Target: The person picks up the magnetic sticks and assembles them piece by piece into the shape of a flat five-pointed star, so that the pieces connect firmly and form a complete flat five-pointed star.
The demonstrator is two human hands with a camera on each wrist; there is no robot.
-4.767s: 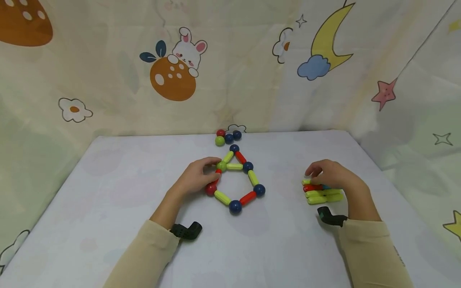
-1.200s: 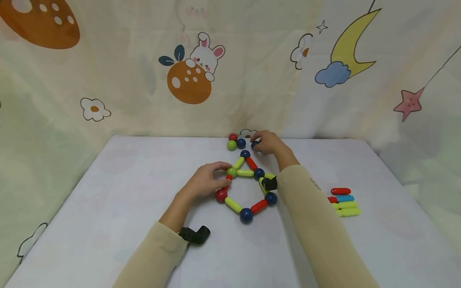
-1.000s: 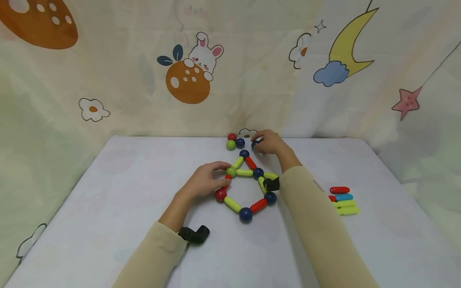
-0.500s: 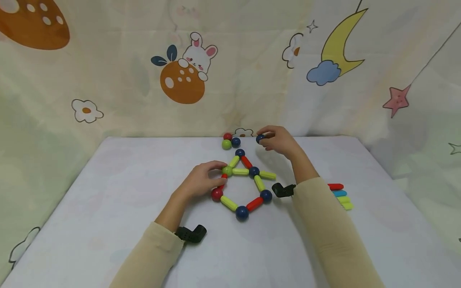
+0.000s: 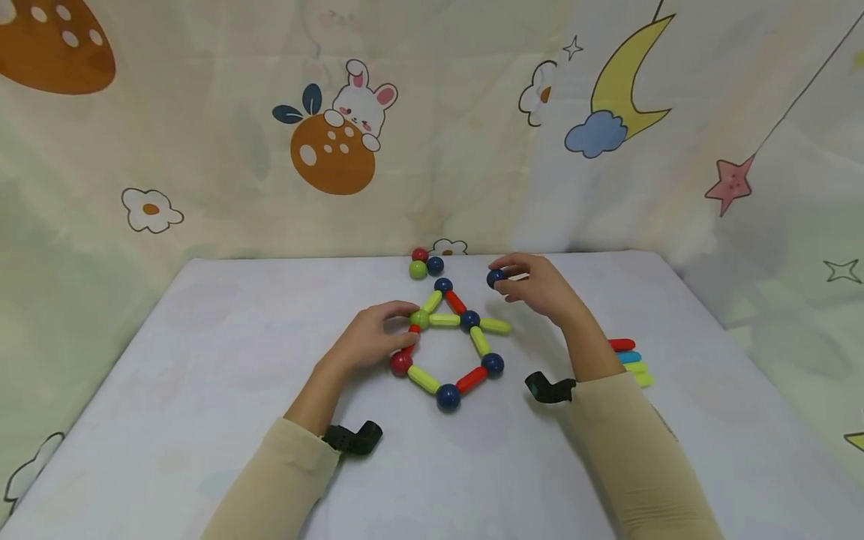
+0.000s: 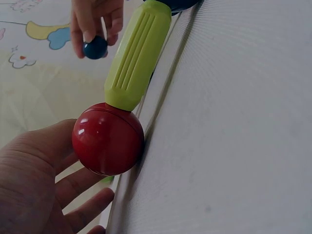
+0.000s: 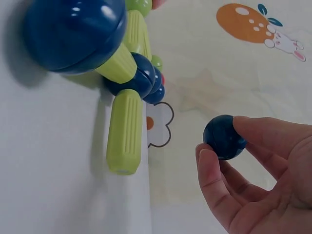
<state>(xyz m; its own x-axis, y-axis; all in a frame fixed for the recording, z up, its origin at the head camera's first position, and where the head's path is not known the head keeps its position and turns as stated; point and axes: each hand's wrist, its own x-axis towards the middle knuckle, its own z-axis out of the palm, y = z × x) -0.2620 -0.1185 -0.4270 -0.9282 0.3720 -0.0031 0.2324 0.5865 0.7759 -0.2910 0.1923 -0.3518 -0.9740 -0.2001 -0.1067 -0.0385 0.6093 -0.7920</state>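
Observation:
A flat frame of magnetic balls and rods lies mid-table, with blue balls (image 5: 448,397), a red ball (image 5: 401,364), a green ball (image 5: 419,319) and red and yellow-green rods. A triangle tops its larger ring. One yellow-green rod (image 5: 496,327) juts right from a blue ball, its outer end free. My left hand (image 5: 367,335) holds the frame's left side, fingers at the green ball and thumb by a red rod. Between right thumb and fingertips, my right hand (image 5: 540,289) pinches a dark blue ball (image 7: 224,137), raised above the table and apart from the jutting rod.
At the back edge sit a loose red ball (image 5: 420,255), green ball (image 5: 418,269) and blue ball (image 5: 435,265). Loose rods (image 5: 629,358) in red, blue and yellow-green lie right, partly behind my right forearm. A printed cloth (image 5: 445,150) hangs behind the white table (image 5: 236,375).
A yellow-green rod now juts from the frame's right blue ball. My right hand went from the loose rods to the back balls, picked up a blue one and brought it right. The left hand stayed.

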